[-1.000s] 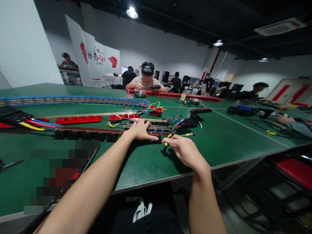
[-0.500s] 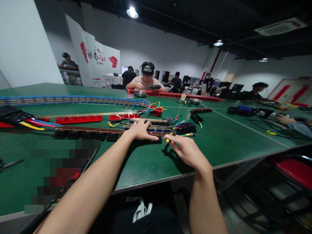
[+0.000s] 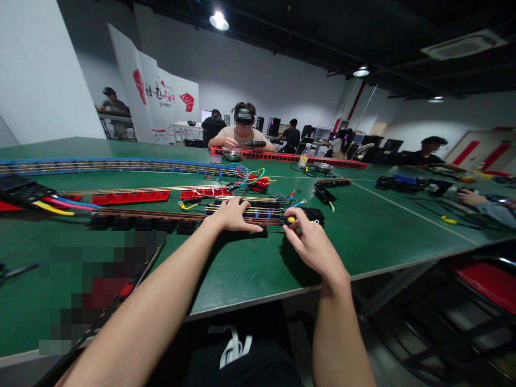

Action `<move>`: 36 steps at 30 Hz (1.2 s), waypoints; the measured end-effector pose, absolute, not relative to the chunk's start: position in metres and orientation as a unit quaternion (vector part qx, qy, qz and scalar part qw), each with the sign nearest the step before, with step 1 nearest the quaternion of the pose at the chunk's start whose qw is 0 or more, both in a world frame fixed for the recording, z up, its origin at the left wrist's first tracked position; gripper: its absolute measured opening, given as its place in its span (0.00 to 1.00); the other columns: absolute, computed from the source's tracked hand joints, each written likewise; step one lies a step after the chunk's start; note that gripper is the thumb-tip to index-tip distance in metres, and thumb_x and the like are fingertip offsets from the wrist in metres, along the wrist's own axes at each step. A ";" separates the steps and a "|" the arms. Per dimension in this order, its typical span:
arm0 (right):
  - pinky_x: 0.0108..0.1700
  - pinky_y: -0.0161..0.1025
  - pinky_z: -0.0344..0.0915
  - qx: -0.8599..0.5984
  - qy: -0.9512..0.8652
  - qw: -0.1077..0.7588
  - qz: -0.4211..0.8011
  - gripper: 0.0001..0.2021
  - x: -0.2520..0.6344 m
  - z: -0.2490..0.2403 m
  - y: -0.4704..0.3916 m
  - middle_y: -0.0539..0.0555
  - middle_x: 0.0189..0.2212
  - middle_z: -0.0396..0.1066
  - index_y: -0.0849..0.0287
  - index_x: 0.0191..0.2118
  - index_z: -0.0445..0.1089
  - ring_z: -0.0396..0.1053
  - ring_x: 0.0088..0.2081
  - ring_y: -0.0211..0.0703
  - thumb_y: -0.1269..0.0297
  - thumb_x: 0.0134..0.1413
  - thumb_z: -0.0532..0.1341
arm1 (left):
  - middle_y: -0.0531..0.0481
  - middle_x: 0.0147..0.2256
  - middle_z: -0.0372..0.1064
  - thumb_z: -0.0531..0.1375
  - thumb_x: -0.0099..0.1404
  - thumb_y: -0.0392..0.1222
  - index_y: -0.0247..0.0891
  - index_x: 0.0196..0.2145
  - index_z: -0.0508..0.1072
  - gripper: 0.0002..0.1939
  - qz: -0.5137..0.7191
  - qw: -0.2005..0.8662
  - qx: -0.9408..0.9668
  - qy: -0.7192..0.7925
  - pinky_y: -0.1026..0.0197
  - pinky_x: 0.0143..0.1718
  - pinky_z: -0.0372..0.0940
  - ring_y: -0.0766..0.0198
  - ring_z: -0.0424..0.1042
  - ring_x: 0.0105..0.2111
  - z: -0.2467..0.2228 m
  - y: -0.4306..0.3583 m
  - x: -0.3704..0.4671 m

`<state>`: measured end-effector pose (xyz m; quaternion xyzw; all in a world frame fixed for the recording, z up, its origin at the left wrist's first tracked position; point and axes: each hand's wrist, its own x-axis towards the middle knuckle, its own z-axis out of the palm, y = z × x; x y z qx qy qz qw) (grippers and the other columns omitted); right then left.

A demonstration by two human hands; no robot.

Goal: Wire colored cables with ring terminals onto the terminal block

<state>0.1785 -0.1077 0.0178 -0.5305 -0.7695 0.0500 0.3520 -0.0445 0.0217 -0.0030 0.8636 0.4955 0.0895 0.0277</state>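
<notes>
My left hand [image 3: 231, 215] rests on a bundle of slim conductor rails [image 3: 258, 214] with black and blue holders and copper-coloured bars. Its fingers are spread, and the thumb stretches right along the near edge. At the bundle's right end my right hand [image 3: 309, 236] is curled, its index finger and thumb around a small yellow piece [image 3: 291, 220]. The fingers partly hide that piece, so its kind is unclear. Just beyond them lie a black block [image 3: 314, 215] and a ring terminal [image 3: 317, 222]. Blue and red wires [image 3: 288, 198] stick out behind the hand.
Red plastic strips [image 3: 131, 197] and a long blue rail [image 3: 121, 166] lie farther back on the green table [image 3: 382, 220]. A black connector [image 3: 24, 191] with coloured cables is at left. A person [image 3: 242, 129] sits opposite, holding a power tool. A red stool [image 3: 484, 282] stands at right.
My right hand has shifted slightly right and its index finger has lifted from the rail's near edge. A yellow tip seen below the fingers is no longer visible. The left hand stays put.
</notes>
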 end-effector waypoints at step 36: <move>0.17 0.29 0.55 -0.528 -0.570 0.615 0.132 0.27 0.193 0.029 -0.123 0.55 0.44 0.74 0.55 0.55 0.62 0.55 0.16 0.25 0.69 0.45 0.59 | 0.34 0.62 0.52 0.50 0.44 0.84 0.41 0.59 0.63 0.56 0.088 0.027 0.864 0.495 0.41 0.61 0.50 0.39 0.53 0.62 -0.001 0.021 -0.043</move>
